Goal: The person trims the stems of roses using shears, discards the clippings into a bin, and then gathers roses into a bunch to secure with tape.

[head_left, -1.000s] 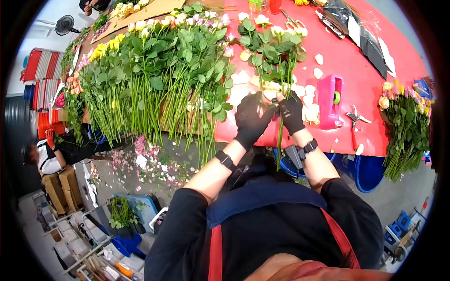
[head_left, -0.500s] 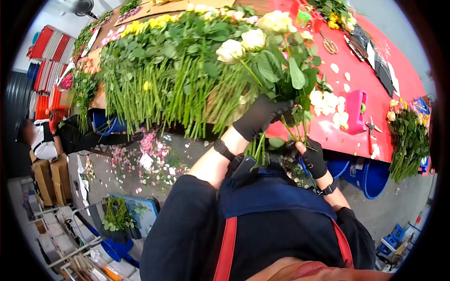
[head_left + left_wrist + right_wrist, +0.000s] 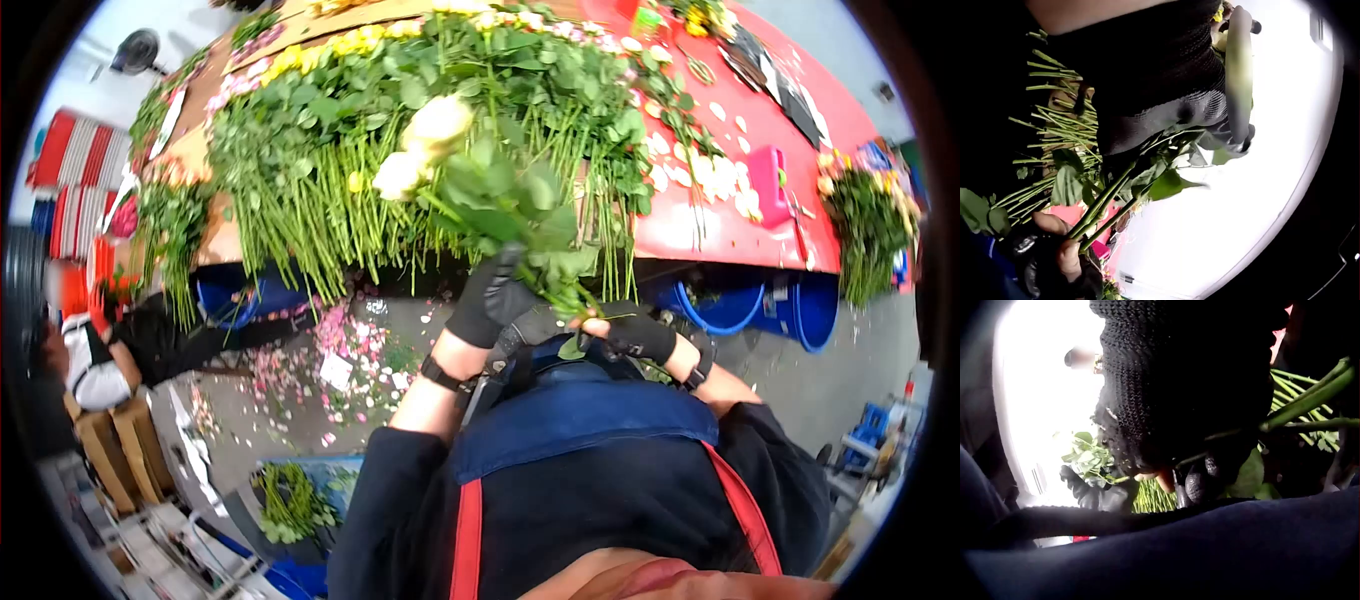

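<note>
My left hand, in a black glove with bare fingertips, grips a bunch of cream-white roses around its stems. The blooms lean up and to the left, with broad green leaves below them. At the lower end of the bunch, close to my apron, my right hand pinches the stems between thumb and fingers. In the left wrist view, its bare fingertips press on the green stems. The right wrist view shows mostly the back of the dark glove, with cut stem ends beside it.
Rows of roses lie along the table with stems over its edge. On the red tabletop are loose petals, a pink tape dispenser and pruning shears. Blue buckets stand below. Another person is at the left.
Both hands have come back from the red tabletop toward my body, lifting the roses. The blooms have swung left, and the right hand is at the lower stems. The head view has shifted.
</note>
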Motion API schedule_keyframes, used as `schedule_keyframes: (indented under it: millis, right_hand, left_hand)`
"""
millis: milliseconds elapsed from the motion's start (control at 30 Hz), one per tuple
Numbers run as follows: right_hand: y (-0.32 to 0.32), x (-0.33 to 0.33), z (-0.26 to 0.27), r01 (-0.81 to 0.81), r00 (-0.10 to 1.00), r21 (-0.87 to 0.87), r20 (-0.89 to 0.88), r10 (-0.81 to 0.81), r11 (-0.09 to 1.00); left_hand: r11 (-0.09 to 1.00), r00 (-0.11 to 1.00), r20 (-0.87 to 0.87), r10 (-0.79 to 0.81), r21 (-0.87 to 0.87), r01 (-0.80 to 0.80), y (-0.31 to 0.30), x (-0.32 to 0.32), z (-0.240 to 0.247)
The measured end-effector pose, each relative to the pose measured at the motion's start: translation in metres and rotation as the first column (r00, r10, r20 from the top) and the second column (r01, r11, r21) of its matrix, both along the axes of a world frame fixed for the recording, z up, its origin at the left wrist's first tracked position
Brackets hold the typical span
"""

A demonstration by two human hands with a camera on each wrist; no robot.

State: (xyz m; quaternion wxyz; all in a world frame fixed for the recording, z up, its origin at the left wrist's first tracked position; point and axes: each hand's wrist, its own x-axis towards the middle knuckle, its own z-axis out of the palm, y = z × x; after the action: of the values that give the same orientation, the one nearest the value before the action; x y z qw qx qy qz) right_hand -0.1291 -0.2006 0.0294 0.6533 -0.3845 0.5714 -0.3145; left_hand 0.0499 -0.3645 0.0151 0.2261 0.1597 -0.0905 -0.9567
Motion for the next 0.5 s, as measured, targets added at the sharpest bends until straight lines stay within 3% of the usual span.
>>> schedule_keyframes:
  millis: [33, 100, 133, 167, 200, 233, 333, 400, 433, 500]
  right_hand:
    - [-0.005, 0.007, -0.004, -0.105, 0.990, -0.063, -0.100, 0.099, 0.992]
    - [-0.024, 0.007, 0.012, -0.273, 0.962, -0.022, -0.038, 0.272, 0.962]
    - [-0.030, -0.006, -0.022, -0.427, 0.896, -0.427, -0.319, 0.309, 0.797]
    - [-0.056, -0.021, 0.010, -0.426, 0.892, -0.117, -0.225, 0.393, 0.897]
    - [-0.076, -0.042, -0.009, -0.285, 0.884, -0.152, -0.424, 0.198, 0.947]
    - [-0.096, -0.064, -0.028, -0.133, 0.810, -0.190, -0.587, -0.004, 0.973]
    - [-0.163, -0.123, -0.088, 0.058, 0.467, -0.373, -0.810, -0.355, 0.926]
    - [-0.199, -0.130, -0.089, 0.242, 0.423, -0.277, -0.833, -0.358, 0.930]
    - [-0.220, -0.119, -0.066, 0.471, 0.444, -0.149, -0.812, -0.380, 0.869]
    - [-0.242, -0.115, -0.065, 0.549, 0.420, -0.102, -0.824, -0.379, 0.830]
  left_hand:
    - [0.998, 0.994, 0.108, 0.008, 0.060, -0.015, 0.001, 0.005, 0.010]
    - [0.981, 0.971, 0.235, 0.034, -0.195, 0.013, -0.003, 0.011, -0.001]
    - [0.988, 0.977, 0.208, 0.045, -0.157, -0.012, -0.003, 0.015, 0.004]
    - [0.987, 0.978, 0.202, 0.058, -0.160, -0.026, -0.004, 0.021, 0.003]
    - [0.986, 0.978, 0.196, 0.072, -0.164, -0.040, -0.005, 0.027, 0.002]
    - [0.984, 0.978, 0.189, 0.089, -0.169, -0.057, -0.006, 0.031, 0.001]
    - [0.970, 0.969, 0.214, 0.123, -0.230, -0.072, -0.011, 0.037, 0.000]
    - [0.957, 0.954, 0.252, 0.163, -0.277, -0.090, -0.013, 0.039, -0.001]
    - [0.949, 0.929, 0.329, 0.171, -0.307, -0.066, -0.016, 0.040, -0.004]
    - [0.936, 0.903, 0.381, 0.197, -0.346, -0.058, -0.018, 0.034, 0.000]
